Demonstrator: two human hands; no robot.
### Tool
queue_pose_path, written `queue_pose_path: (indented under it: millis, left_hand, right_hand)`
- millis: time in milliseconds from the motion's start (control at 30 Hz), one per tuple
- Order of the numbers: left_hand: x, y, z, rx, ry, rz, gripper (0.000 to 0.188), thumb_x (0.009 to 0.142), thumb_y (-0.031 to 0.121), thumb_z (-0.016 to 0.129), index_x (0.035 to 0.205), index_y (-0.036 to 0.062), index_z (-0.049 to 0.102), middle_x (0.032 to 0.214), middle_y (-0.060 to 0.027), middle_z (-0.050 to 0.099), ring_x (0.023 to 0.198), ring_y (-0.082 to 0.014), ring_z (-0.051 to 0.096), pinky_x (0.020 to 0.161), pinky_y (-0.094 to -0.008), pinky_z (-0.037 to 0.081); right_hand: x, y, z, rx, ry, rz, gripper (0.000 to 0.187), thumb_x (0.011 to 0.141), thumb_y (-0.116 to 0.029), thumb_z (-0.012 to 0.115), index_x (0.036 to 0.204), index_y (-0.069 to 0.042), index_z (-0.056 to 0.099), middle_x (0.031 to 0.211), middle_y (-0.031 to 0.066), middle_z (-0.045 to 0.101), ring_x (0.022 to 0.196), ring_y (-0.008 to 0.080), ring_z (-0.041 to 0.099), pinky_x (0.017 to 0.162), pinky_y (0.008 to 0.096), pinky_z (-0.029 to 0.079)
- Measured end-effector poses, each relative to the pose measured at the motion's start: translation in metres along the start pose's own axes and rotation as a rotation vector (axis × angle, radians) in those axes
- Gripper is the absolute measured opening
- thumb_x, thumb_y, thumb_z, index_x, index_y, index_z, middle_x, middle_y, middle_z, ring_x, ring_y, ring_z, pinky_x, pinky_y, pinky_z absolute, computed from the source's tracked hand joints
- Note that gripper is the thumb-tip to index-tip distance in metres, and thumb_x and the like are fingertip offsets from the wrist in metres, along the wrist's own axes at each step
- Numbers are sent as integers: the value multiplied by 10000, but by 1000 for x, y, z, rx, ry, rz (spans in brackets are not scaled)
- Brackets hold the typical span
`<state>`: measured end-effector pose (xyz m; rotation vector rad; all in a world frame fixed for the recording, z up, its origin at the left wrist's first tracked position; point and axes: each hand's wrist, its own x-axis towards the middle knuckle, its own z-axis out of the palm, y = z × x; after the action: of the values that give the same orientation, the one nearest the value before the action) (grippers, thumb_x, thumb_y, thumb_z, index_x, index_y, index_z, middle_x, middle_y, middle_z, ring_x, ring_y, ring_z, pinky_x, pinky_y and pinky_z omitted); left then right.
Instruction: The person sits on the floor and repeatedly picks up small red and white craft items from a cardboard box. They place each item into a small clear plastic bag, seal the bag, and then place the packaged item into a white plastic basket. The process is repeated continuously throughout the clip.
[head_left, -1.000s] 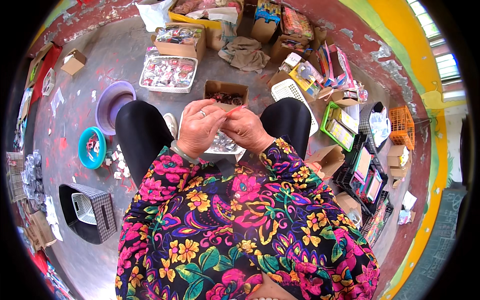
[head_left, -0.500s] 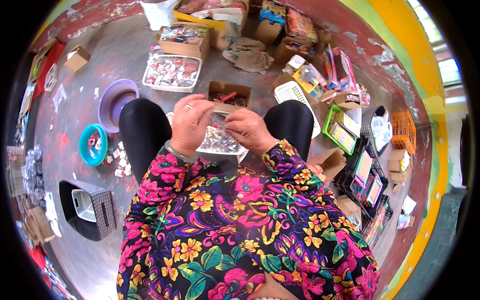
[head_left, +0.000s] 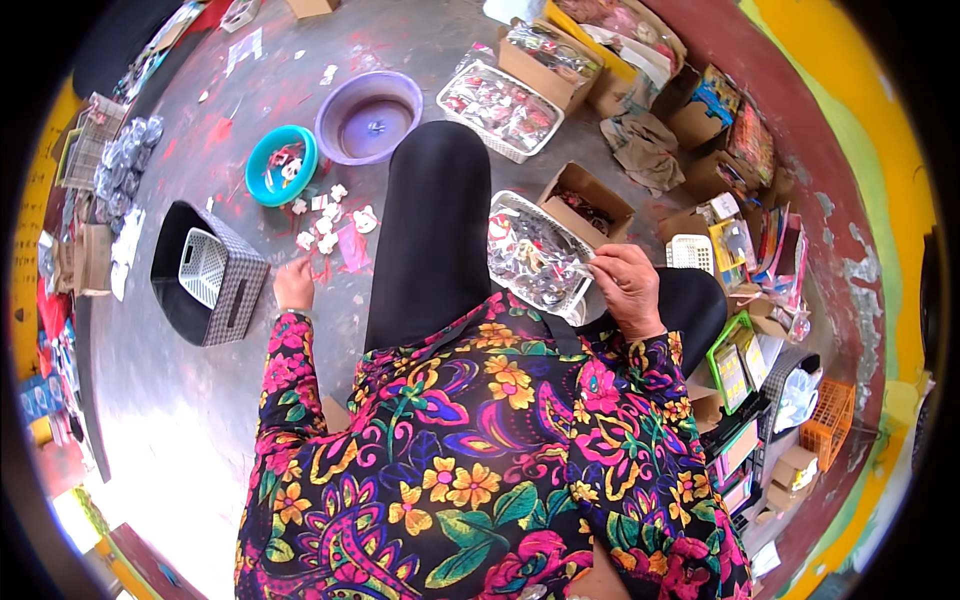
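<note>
My left hand (head_left: 294,284) reaches down to the floor on my left, fingers closed at a scatter of small white and pink pieces (head_left: 330,226); what it pinches, if anything, is hidden. My right hand (head_left: 626,286) holds a small clear plastic packet (head_left: 583,266) over a white tray (head_left: 575,305) full of clear-wrapped items between my black-clad legs (head_left: 430,230). My flowered sleeves come in from below.
A teal bowl (head_left: 280,165) and a purple basin (head_left: 368,117) stand on the floor ahead left. A black checked bin holding a white basket (head_left: 205,272) sits at my left. Cardboard boxes (head_left: 585,205), another filled tray (head_left: 498,108) and stacked packaged goods (head_left: 745,370) crowd the right.
Both hands were together over the tray; now my left hand has swung out to the floor pieces on the left. My head has turned left, and the right hand keeps the packet.
</note>
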<state>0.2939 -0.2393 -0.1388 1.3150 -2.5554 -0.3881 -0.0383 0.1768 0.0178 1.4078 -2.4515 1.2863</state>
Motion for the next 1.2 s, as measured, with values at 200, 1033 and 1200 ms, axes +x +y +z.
queue_pose_path:
  millis: [200, 1033, 1200]
  left_hand:
    - [-56, -12, 6, 562, -225, 8, 213, 767, 229, 549, 826, 82, 691, 1031, -115, 618, 1014, -347, 529, 858, -473, 406]
    - [36, -33, -15, -1243, -1045, -55, 438, 900, 369, 402, 1012, -4, 603, 1105, -197, 575, 1059, -297, 544, 892, -399, 432]
    - [61, 55, -28, 108, -148, 130, 304, 828, 307, 532, 796, 32, 657, 748, -165, 639, 686, -280, 627, 639, -393, 480]
  right_hand:
    - [0, 2, 1, -41, -23, 24, 102, 658, 8, 671, 749, -30, 645, 807, 80, 624, 766, 233, 587, 681, 307, 469]
    - [-8, 16, 8, 203, -81, 208, 67, 724, -20, 640, 784, 10, 646, 789, 62, 623, 730, 157, 581, 688, 254, 456]
    - [-3, 10, -7, 779, 62, 725, 124, 756, -48, 649, 852, 29, 664, 757, 26, 629, 702, 88, 563, 640, 203, 432]
